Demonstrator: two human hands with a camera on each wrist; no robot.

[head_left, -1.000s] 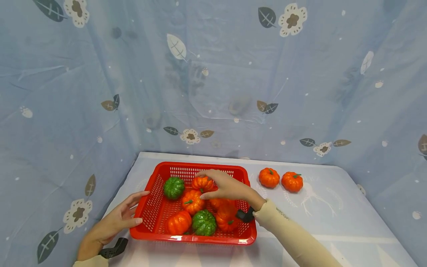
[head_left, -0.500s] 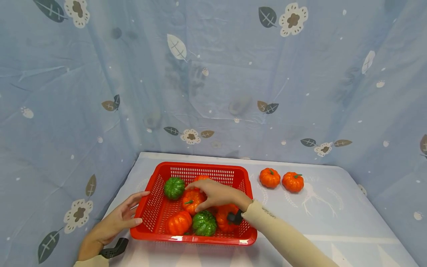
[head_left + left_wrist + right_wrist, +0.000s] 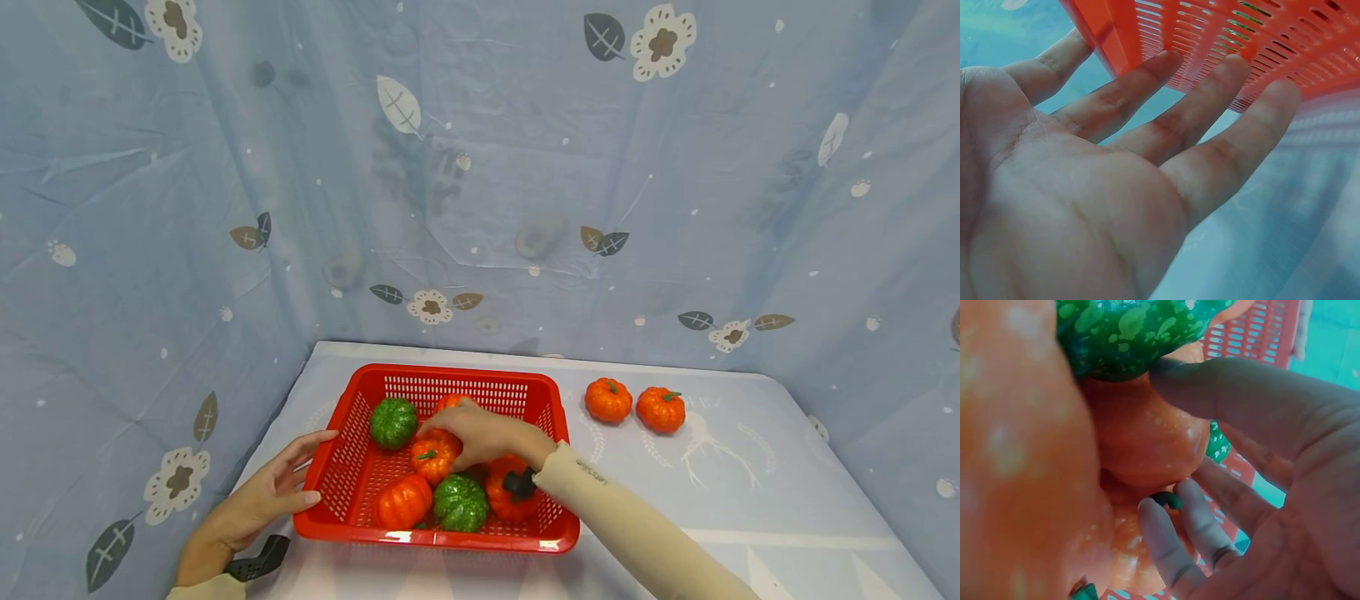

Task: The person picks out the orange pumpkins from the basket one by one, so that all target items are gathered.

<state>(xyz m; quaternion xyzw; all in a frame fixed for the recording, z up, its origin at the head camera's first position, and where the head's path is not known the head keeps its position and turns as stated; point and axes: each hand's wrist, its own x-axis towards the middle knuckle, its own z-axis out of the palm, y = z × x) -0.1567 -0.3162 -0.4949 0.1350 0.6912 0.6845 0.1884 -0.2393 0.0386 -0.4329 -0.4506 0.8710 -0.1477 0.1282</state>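
Note:
A red plastic basket point(image 3: 360, 533) holds several small toy pumpkins. My right hand point(image 3: 487, 435) reaches inside it, thumb and fingers round an orange pumpkin point(image 3: 433, 458) near the middle. In the right wrist view, the thumb lies against that pumpkin point(image 3: 1154, 434), close under a green one, with fingers bent along its other side. Part of the grip is hidden. My left hand point(image 3: 258, 500) stays at the basket's left side, fingers fairly straight. Its fingertips meet the slotted outer wall point(image 3: 1210, 37) in the left wrist view.
Also in the basket are a green pumpkin point(image 3: 393, 423) at the back left, another green pumpkin point(image 3: 461, 503) at the front, and orange ones, including one pumpkin point(image 3: 402, 502) front left. Two orange pumpkins point(image 3: 608, 401) point(image 3: 661, 410) sit on the table point(image 3: 720, 483) to the right. Patterned cloth hangs behind.
My right hand has come from the back orange pumpkin toward the front left and closed round the middle orange one. My left hand and the basket look unmoved.

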